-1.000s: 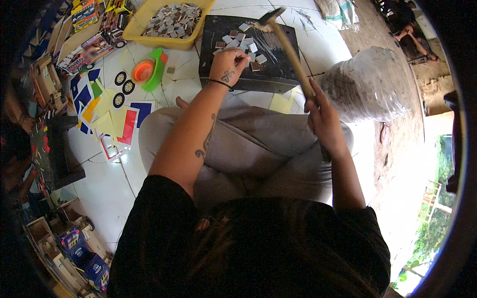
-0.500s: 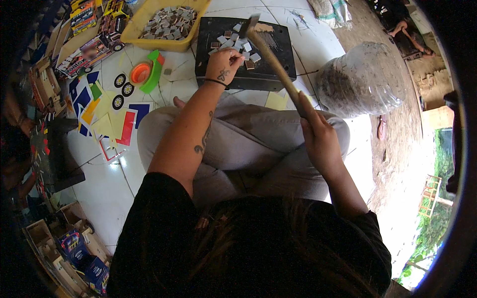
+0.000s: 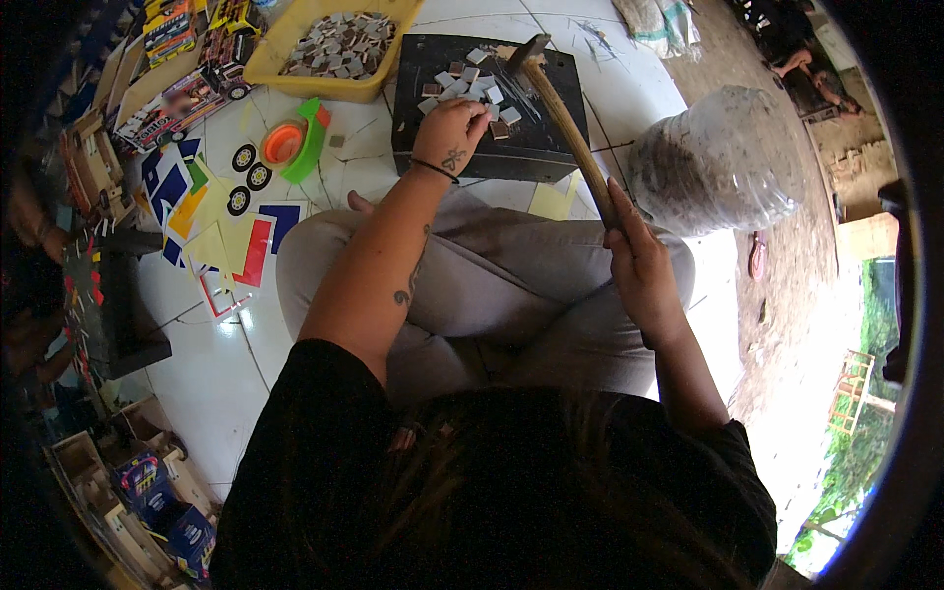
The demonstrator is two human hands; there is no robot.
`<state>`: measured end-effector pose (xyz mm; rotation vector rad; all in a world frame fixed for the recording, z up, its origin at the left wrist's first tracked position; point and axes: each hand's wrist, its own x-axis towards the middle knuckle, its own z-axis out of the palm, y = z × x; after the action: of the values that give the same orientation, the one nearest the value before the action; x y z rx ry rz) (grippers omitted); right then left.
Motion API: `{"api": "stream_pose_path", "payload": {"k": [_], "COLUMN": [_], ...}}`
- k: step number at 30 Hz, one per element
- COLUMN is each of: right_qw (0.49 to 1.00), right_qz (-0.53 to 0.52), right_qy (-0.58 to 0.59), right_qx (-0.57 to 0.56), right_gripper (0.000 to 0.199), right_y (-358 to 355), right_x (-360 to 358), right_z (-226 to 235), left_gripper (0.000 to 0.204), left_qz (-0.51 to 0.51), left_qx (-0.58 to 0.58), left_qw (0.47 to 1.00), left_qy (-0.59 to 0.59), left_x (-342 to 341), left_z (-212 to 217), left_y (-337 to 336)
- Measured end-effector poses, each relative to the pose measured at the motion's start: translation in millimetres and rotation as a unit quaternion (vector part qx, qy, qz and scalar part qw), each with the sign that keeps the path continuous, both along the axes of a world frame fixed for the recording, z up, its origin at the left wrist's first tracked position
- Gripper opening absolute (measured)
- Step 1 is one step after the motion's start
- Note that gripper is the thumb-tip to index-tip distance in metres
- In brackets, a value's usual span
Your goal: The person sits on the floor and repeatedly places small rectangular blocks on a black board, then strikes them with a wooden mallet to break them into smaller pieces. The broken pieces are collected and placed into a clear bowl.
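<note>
In front of my crossed legs stands a low black box [image 3: 531,160]. On top of it lie several small square pieces [image 3: 455,89], grey on one face and brown on the other. My left hand [image 3: 454,133] is over the box's near left part, beside these pieces. Its fingers are pinched together, and what they hold, if anything, is too small to tell. A hammer [image 3: 572,134] is in my right hand [image 3: 646,272], gripped near the end of its wooden handle. Its metal head is above the box's far right part, apart from the pieces.
A yellow basin [image 3: 258,67] full of similar squares stands behind the box. To the left are black wheels [image 3: 244,157], a green and orange toy part [image 3: 313,147], coloured sheets [image 3: 218,246] and toy trucks [image 3: 182,108]. A clear plastic bag [image 3: 718,157] stands at right.
The hammer head has shifted to the right, away from the pieces, and my right hand has moved slightly down and right. My left hand stays pinched over the box.
</note>
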<state>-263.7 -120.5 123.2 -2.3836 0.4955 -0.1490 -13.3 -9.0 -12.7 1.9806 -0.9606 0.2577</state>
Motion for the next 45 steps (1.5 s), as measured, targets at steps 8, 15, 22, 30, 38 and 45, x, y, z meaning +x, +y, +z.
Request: {"api": "stream_pose_path", "payload": {"k": [8,15,22,30,38,45], "right_qw": [0.993,0.995,0.995,0.998,0.992,0.993], "right_qz": [0.049,0.037,0.051,0.02,0.012,-0.073], "right_qy": [-0.074,-0.036,-0.053,-0.042,-0.123,-0.003], "right_qx": [-0.074,-0.08,-0.065,-0.036,-0.003,-0.092], "right_gripper": [0.052,0.056,0.056,0.053,0.051,0.058], "right_y": [8.9,3.7,5.6,6.4,-31.2,-67.6], "right_x": [-3.8,-2.7,-0.8,0.7,23.5,78.5], "right_z": [-6.7,-6.9,-6.1,-4.3,-31.4,-82.3], "left_gripper": [0.023,0.023,0.023,0.022,0.021,0.016], "left_qz": [0.03,0.03,0.03,0.036,0.012,0.019], "left_qx": [0.041,0.033,0.047,0.051,0.048,0.003], "left_qw": [0.997,0.996,0.996,0.996,0.998,0.999], "left_qy": [-0.061,-0.072,-0.07,-0.064,-0.034,0.034], "left_x": [-2.4,-2.4,-1.0,-2.0,-5.5,5.7], "left_z": [1.4,-0.5,-2.2,-6.2,3.3,22.7], "left_y": [-0.2,-0.8,-1.9,-2.8,2.4,11.3]}}
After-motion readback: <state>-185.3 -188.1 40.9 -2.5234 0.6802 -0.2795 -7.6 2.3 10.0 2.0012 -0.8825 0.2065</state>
